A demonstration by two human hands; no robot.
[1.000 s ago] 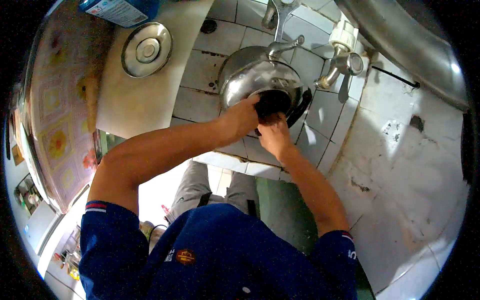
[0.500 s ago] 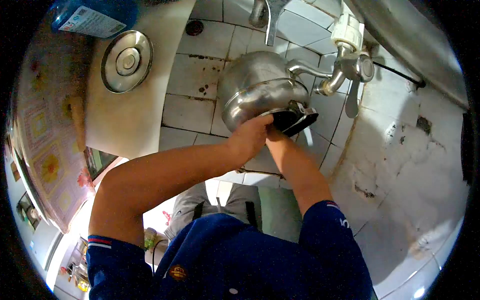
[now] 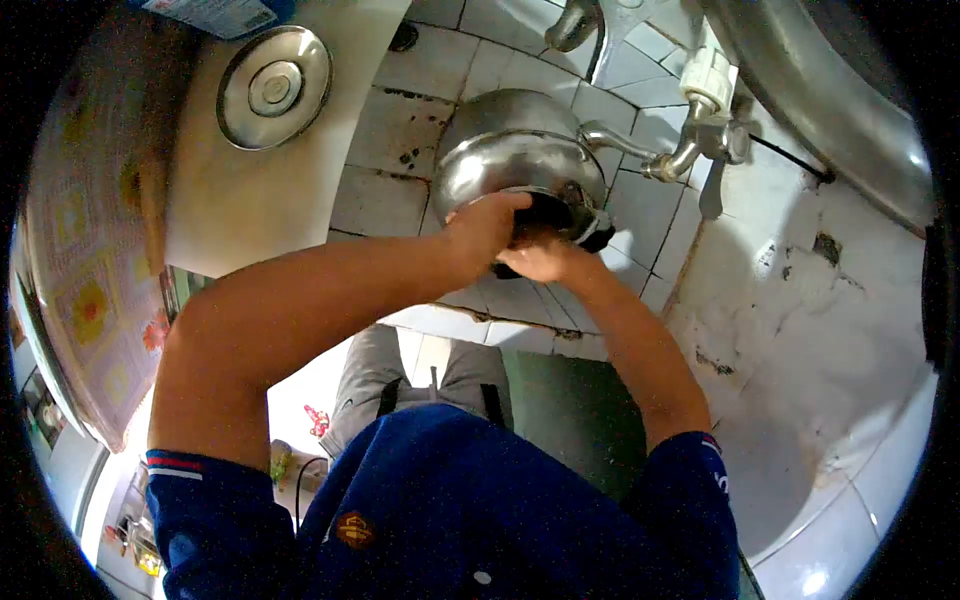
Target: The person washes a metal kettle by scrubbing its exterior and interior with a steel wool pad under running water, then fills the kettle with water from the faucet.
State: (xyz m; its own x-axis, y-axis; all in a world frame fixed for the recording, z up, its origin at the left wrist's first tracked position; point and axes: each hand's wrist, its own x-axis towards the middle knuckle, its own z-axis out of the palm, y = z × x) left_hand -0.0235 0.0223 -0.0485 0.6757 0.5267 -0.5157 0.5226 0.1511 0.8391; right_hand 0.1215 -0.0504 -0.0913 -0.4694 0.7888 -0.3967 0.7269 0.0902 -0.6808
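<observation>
A round, shiny metal kettle (image 3: 515,150) lies tipped over the white tiles, its dark opening turned toward me. My left hand (image 3: 485,235) grips the kettle's near rim, thumb over the edge. Just below the opening, my right hand (image 3: 545,257) is closed around the black handle (image 3: 600,238), which shows on both sides of it; some of its fingertips are hidden. Both hands are close together, nearly touching. On the pale counter at left lies a round metal lid (image 3: 275,88) with a knob in its middle.
A metal tap (image 3: 715,140) with a lever sticks out from the wall at right, its pipe close to the kettle. Another tap (image 3: 575,25) is at the top. A metal basin (image 3: 850,110) curves along the upper right. A blue container (image 3: 215,12) stands beyond the lid.
The kettle has turned, so its opening faces me more. My right hand has drawn back from deeper in the handle and shifted left, beneath my left hand. The view has moved slightly.
</observation>
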